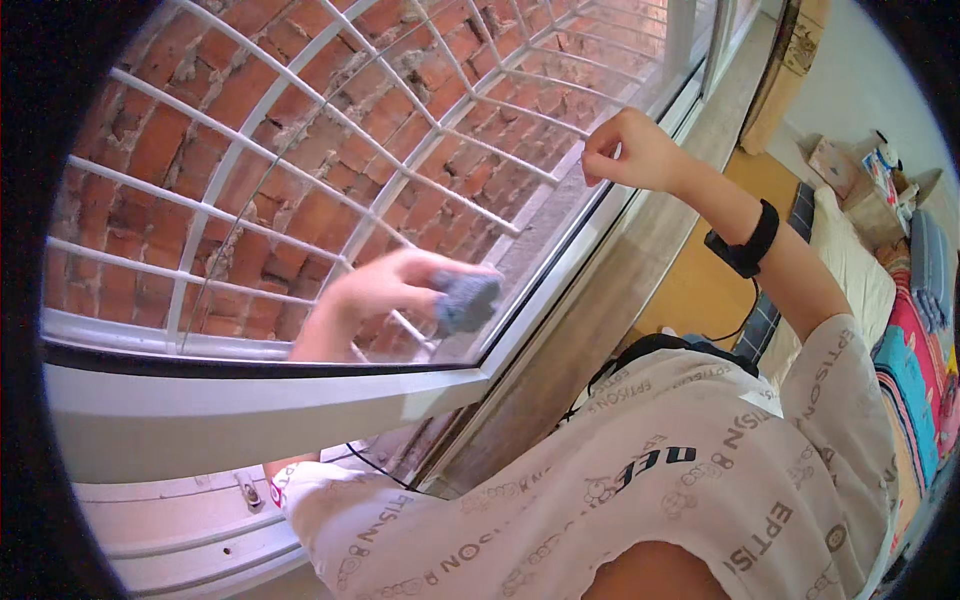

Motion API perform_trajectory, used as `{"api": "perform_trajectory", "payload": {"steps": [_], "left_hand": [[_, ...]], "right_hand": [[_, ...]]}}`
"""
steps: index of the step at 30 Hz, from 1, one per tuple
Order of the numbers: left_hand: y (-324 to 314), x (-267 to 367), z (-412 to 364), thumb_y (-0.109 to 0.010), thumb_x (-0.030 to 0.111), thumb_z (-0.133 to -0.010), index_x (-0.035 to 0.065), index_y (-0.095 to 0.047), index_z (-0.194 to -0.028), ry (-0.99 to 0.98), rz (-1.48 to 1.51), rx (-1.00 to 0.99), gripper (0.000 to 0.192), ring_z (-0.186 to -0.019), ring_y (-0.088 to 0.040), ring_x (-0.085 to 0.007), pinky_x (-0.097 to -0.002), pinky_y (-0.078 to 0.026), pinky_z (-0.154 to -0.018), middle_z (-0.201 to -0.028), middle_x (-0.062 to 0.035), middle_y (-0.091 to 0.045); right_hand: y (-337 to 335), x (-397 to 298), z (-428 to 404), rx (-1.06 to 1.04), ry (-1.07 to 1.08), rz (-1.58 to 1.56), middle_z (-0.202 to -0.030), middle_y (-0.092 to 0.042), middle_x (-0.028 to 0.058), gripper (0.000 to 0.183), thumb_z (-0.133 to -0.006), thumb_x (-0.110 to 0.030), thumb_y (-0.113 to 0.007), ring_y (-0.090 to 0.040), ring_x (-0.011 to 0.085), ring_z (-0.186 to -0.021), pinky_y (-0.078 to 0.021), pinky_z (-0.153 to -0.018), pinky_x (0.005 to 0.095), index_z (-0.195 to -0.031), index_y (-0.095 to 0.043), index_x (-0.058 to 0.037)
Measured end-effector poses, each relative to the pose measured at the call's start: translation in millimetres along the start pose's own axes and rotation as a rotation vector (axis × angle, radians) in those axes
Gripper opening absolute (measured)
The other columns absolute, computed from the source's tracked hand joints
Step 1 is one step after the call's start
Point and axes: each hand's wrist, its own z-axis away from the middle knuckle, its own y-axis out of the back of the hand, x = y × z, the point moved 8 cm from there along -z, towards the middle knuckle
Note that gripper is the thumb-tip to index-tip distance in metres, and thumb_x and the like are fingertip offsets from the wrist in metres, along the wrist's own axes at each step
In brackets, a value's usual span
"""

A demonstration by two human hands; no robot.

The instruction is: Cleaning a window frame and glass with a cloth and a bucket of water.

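Note:
My left hand [379, 289] is seen through the window glass [315, 165], on its far side. It grips a bunched grey-blue cloth [466, 301] and is slightly blurred; whether the cloth touches the pane is hard to tell. Part of the left forearm hides behind the white window frame [262, 409]. Farther along the pane, my right hand [626, 154] is on the near side, its fingers curled in a loose fist at the frame's long edge. Nothing shows in it. A black strap with a small device [746, 244] circles the right wrist.
White security bars [405, 169] stand beyond the glass, before a rough brick wall [300, 187]. A stone sill [600, 285] runs beside the frame. Bedding [911, 360] and a box of items [874, 202] lie at right. A black cable [742, 322] hangs from the wrist device.

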Motion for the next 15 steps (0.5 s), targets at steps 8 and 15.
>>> {"api": "perform_trajectory", "payload": {"steps": [8, 15], "left_hand": [[13, 92, 81, -0.069, 0.035, -0.071, -0.0014, -0.055, -0.119, -0.468, 0.063, 0.45, 0.062, -0.103, -0.06, -0.0257, -0.0389, -0.049, -0.089, -0.115, -0.0177, -0.059], [-10, -7, -21, -0.058, 0.009, -0.078, -0.0004, -0.048, -0.128, -0.034, -0.021, 0.072, 0.052, -0.106, -0.052, -0.0116, -0.0266, -0.04, -0.093, -0.12, -0.0044, -0.056]], "right_hand": [[-5, 0, -4, -0.026, -0.045, 0.065, -0.061, -0.064, 0.004, 0.025, -0.075, -0.019, -0.053, -0.06, 0.011, -0.057, -0.0475, -0.054, 0.0262, -0.061, -0.066, -0.0032], [-31, -31, -2, -0.155, 0.159, 0.324, -0.055, -0.061, 0.0094, 0.021, -0.069, -0.018, -0.056, -0.057, 0.017, -0.049, -0.0449, -0.05, 0.0294, -0.059, -0.065, -0.0014]]}}
